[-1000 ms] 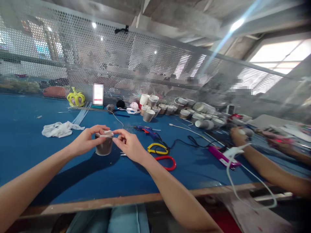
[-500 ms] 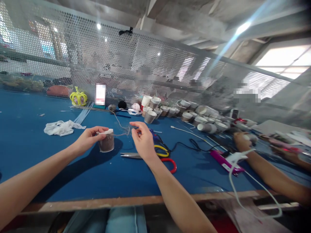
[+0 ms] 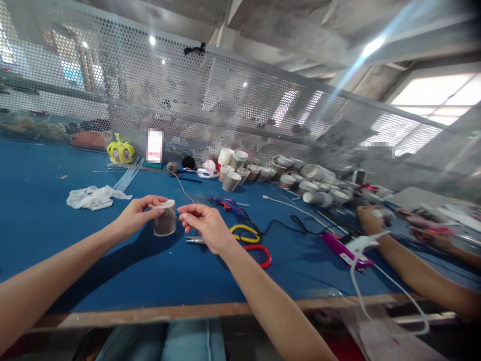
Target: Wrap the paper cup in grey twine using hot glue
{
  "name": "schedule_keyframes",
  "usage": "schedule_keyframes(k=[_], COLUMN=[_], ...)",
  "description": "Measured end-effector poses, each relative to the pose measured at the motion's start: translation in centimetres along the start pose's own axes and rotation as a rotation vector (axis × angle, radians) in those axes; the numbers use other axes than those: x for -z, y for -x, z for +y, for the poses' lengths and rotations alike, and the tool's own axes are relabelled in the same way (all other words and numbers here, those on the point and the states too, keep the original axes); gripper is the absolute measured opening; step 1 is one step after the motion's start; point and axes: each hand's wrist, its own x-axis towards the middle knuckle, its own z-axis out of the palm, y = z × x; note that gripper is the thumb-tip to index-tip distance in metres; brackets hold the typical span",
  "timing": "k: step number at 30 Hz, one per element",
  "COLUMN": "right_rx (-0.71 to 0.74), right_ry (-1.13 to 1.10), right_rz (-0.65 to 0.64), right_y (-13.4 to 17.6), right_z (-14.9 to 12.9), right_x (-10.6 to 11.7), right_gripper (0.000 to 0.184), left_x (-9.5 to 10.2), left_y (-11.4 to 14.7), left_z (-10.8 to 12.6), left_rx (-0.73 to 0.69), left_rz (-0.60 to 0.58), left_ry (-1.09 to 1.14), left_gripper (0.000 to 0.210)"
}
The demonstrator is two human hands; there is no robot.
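My left hand (image 3: 137,216) grips the rim of a small grey-brown cup (image 3: 166,223) with a white top, its thumb and fingers closed over the left side. Just right of the cup, my right hand (image 3: 208,225) pinches a thin grey yarn (image 3: 182,187). That yarn runs back to a small grey ball of yarn (image 3: 172,167). Under and beside my right wrist lie scissors (image 3: 259,249) with one yellow and one red handle. A blue glue gun (image 3: 233,206) rests behind them.
Several similar cups (image 3: 231,181) are grouped along the perforated metal screen (image 3: 165,85). White cloth (image 3: 90,197) lies at left. Cables trail from a purple power strip (image 3: 343,249). A co-worker's arm (image 3: 406,265) reaches in at right.
My right hand has moved left and slightly down, close to the cup, bringing the yarn against its side. More of the glue gun now shows. The left hand and cup stay put.
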Motion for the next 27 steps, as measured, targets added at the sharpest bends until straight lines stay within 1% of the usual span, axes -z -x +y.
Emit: schedule_keyframes(k=[5, 9, 12, 18, 20, 24, 27], right_rx=[-0.061, -0.090, -0.101, -0.151, -0.160, -0.155, -0.135], right_ry=[-0.008, -0.018, 0.023, 0.095, 0.107, 0.098, 0.104], right_rz=[-0.024, -0.080, -0.127, -0.343, -0.350, -0.300, -0.277], right_y=[0.23, 0.39, 0.52, 0.89, 0.97, 0.94, 0.87], right_z=[-0.06, -0.16, -0.17, -0.57, -0.71, -0.67, -0.55], right_x=[-0.08, -0.12, -0.13, -0.24, -0.26, -0.17, -0.06], right_gripper=[0.019, 0.016, 0.015, 0.014, 0.017, 0.020, 0.026], left_x=[0.11, 0.17, 0.20, 0.23, 0.24, 0.28, 0.32], left_y=[-0.05, -0.05, 0.00, -0.02, -0.05, -0.05, -0.01], left_z=[-0.15, -0.17, -0.13, -0.17, -0.24, -0.31, -0.29], left_rx=[-0.004, -0.006, -0.022, -0.040, -0.045, -0.043, -0.046], left_rz=[-0.020, -0.025, -0.031, -0.038, -0.041, -0.050, -0.052], left_ry=[-0.002, -0.019, -0.040, -0.060, -0.060, -0.061, -0.066], left_gripper=[0.023, 0.023, 0.023, 0.021, 0.020, 0.019, 0.018])
